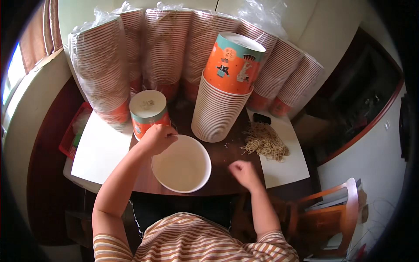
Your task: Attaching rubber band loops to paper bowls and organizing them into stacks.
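Observation:
In front of me an open white paper bucket (181, 163) stands at the table's front edge, its inside showing. My left hand (160, 139) is over its far left rim, fingers curled together; what they pinch, if anything, is hidden. Just beyond that hand is an upside-down orange and teal paper bucket (149, 109) with its white base up. My right hand (244, 173) is closed above the table's front edge, right of the white bucket and apart from it. Whatever it holds is too small to make out. A tangled heap of tan string (266, 142) lies beyond it.
A tall stack of nested paper buckets (221, 107), topped by an orange one (235, 63), rises mid-table. Plastic-wrapped stacks (168, 48) line the back. White sheets (102, 148) lie left and right; a small black object (262, 118) sits by the string. A wooden chair (327, 218) stands at right.

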A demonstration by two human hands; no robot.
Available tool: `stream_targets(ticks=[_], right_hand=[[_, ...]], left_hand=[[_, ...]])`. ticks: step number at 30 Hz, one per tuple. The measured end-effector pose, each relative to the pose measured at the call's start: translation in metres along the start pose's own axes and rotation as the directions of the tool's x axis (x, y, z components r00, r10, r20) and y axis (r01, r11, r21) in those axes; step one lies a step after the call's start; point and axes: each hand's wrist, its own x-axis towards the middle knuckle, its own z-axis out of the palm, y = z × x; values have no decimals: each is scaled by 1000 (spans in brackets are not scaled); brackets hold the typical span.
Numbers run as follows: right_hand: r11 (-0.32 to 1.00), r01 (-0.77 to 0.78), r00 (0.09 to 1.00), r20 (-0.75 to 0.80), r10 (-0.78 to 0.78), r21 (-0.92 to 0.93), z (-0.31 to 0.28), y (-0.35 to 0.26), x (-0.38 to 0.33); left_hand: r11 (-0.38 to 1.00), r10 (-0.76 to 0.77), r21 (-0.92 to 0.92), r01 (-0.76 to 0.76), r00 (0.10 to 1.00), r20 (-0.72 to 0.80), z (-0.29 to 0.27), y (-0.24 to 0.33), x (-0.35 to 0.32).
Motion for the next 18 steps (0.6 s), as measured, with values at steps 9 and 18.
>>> stream_targets(ticks=[9,18], right_hand=[[827,-322,889,-447,97,-461,-89,86,69],[981,-193,941,-282,189,14,-105,101,92]], left_hand=[[996,-56,-75,56,998,-4,16,18,11],[918,-160,-395,31,941,-299,18,3,-57]])
